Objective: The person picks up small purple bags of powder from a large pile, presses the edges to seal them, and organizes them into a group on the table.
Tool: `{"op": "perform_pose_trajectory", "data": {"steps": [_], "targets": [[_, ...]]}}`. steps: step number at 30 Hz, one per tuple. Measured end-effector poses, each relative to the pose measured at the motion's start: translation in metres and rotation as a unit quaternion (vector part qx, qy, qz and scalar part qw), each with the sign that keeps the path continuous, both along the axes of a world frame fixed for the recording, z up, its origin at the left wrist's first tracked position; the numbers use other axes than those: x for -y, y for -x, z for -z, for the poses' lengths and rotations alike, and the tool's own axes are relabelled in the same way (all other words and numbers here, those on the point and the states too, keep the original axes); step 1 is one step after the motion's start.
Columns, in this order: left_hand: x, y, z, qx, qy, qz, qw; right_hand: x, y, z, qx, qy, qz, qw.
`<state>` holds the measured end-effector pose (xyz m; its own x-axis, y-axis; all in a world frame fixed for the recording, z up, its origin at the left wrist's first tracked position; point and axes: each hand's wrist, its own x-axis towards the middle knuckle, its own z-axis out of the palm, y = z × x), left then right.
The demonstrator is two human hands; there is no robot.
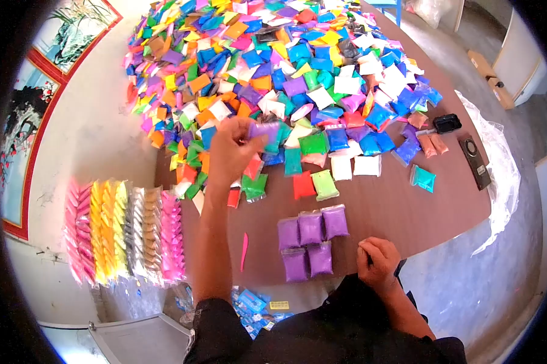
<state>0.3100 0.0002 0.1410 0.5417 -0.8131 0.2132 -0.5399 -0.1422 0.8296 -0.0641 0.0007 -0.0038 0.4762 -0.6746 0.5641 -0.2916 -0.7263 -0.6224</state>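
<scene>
My left hand (234, 148) reaches over the near side of a big heap of colourful packets (298, 73), its thumb and fingers pinching a small purple packet (263, 130). Low at the table's front edge, my right hand (378, 262) is closed in a loose fist, with nothing visible in it. Just left of that hand, several purple packets (310, 229) lie side by side in two rows on the brown table (370, 200). A red packet (302, 186) and a light green packet (325, 184) lie between these rows and the heap.
Strips of coloured packets (125, 230) hang at the table's left side. A pink plastic knife-like tool (244, 252) lies near the front edge. To the right are a teal packet (422, 179), a black tray (447, 124), a dark oblong device (474, 164) and clear plastic sheeting (498, 176).
</scene>
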Motion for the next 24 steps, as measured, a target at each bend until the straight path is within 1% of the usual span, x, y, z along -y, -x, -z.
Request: {"op": "perform_pose_trajectory", "data": {"steps": [2,4,5,6,7,8,9,10,11,12,13,14,15,16,17,18,19,20,21,23,24], "targets": [[-0.028,0.044,-0.018,0.002,-0.043,0.008,0.999,0.000,0.003,0.006,0.014,-0.011,-0.015,1.000],[-0.053,0.086,-0.014,0.047,-0.021,0.073,0.996,0.001,0.009,0.004,0.027,-0.021,-0.032,0.999],[-0.066,0.107,-0.008,0.042,-0.055,0.087,0.994,0.000,0.012,0.001,0.073,-0.123,-0.052,0.988],[-0.078,0.127,-0.002,0.038,-0.090,0.102,0.990,-0.001,0.014,-0.003,0.117,-0.225,-0.072,0.965],[-0.089,0.148,0.001,0.011,-0.066,0.140,0.988,-0.002,0.014,-0.013,0.117,-0.223,-0.074,0.965],[-0.101,0.168,0.003,-0.016,-0.043,0.178,0.983,-0.004,0.014,-0.032,0.125,-0.223,-0.122,0.959],[-0.110,0.186,0.009,-0.016,-0.042,0.177,0.983,-0.009,0.015,-0.050,0.132,-0.223,-0.168,0.951],[-0.118,0.202,0.017,-0.042,-0.054,0.182,0.981,-0.016,0.017,-0.064,0.131,-0.250,-0.212,0.936],[-0.127,0.214,0.022,-0.068,-0.067,0.186,0.978,-0.023,0.021,-0.064,0.129,-0.249,-0.211,0.936],[-0.134,0.219,0.029,-0.069,-0.065,0.188,0.978,-0.031,0.026,-0.063,0.075,-0.302,-0.215,0.926],[-0.139,0.223,0.036,-0.051,-0.022,0.169,0.984,-0.039,0.031,-0.059,0.022,-0.354,-0.217,0.909],[-0.146,0.228,0.042,-0.033,0.021,0.150,0.988,-0.044,0.034,-0.052,0.027,-0.356,-0.217,0.909],[-0.154,0.236,0.046,-0.035,0.020,0.150,0.988,-0.051,0.039,-0.049,0.026,-0.356,-0.216,0.909],[-0.161,0.244,0.049,-0.199,0.034,0.105,0.974,-0.058,0.044,-0.047,0.037,-0.408,-0.219,0.886],[-0.168,0.251,0.053,-0.357,0.046,0.057,0.931,-0.065,0.047,-0.044,0.050,-0.457,-0.221,0.860],[-0.174,0.254,0.060,-0.359,0.044,0.057,0.931,-0.073,0.049,-0.038,0.069,-0.443,-0.226,0.865],[-0.180,0.256,0.069,-0.346,-0.008,0.057,0.936,-0.079,0.051,-0.035,0.068,-0.445,-0.223,0.864],[-0.184,0.257,0.077,-0.333,-0.060,0.058,0.939,-0.085,0.054,-0.032,0.069,-0.492,-0.221,0.839],[-0.186,0.260,0.081,-0.333,-0.062,0.062,0.939,-0.089,0.056,-0.032,0.072,-0.536,-0.218,0.813],[-0.190,0.265,0.089,-0.281,-0.040,0.051,0.958,-0.095,0.060,-0.030,0.074,-0.553,-0.210,0.803],[-0.193,0.267,0.094,-0.283,-0.045,0.055,0.957,-0.096,0.061,-0.026,0.066,-0.571,-0.232,0.785]]}}
